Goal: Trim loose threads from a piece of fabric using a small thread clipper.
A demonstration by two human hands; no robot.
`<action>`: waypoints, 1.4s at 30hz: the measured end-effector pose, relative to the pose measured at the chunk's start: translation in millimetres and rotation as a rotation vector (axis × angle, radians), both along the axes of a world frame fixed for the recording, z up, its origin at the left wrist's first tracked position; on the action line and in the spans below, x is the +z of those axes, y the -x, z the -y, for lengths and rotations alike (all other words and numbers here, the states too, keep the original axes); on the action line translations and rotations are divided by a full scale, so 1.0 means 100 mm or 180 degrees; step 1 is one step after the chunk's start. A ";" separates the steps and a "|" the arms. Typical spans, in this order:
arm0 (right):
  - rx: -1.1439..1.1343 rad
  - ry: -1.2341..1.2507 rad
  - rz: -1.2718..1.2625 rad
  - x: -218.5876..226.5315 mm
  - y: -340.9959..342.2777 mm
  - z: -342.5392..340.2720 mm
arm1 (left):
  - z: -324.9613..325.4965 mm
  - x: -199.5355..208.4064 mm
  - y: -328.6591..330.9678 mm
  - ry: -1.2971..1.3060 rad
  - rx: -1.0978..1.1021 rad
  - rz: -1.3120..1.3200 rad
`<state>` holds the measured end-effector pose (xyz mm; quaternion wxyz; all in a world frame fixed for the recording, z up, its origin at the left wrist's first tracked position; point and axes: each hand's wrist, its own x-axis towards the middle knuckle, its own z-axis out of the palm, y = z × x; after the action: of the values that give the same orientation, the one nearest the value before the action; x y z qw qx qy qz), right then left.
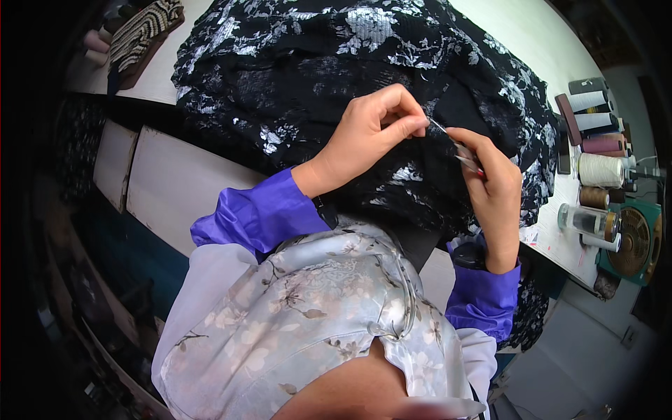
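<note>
Above a heap of black fabric with silvery-white flower print [371, 31], both my hands are close together. My left hand [367, 129] is closed in a pinch of thumb and forefinger; whatever lies in the pinch is too small to name. A thin, silvery, needle-like piece [438, 127] runs from those fingertips to the fingers of my right hand [495, 178]. That hand is closed, and small snips [467, 160] with pointed metal blades and a bit of red stick out of its grip. Their handles are hidden by the fingers.
Cones and spools of thread [600, 170] line the white table's right side, with a clear lidded jar [588, 221] and a green-framed fan [635, 238] nearby. A dark phone-like slab [563, 150] lies beside the fabric. Striped knit cloth [143, 31] sits at the far left.
</note>
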<state>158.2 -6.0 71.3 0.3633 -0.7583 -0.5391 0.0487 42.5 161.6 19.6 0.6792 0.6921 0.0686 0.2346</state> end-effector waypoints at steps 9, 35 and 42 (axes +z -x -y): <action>0.0269 -0.0096 0.0456 0.01 0.00 0.00 | -0.04 0.05 0.00 0.0219 0.0007 0.0090; -0.0158 -0.0282 -0.0325 -0.25 0.12 0.07 | -0.19 0.23 -0.38 -0.2796 0.0277 0.0688; -0.0349 -0.0311 -0.0865 -0.23 0.09 0.09 | -0.24 0.25 -0.54 -0.0504 -0.0789 -0.0281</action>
<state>149.5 -14.6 48.0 0.4716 -0.7544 -0.4445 0.1047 96.3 185.2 44.2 0.6426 0.7563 -0.0063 0.1230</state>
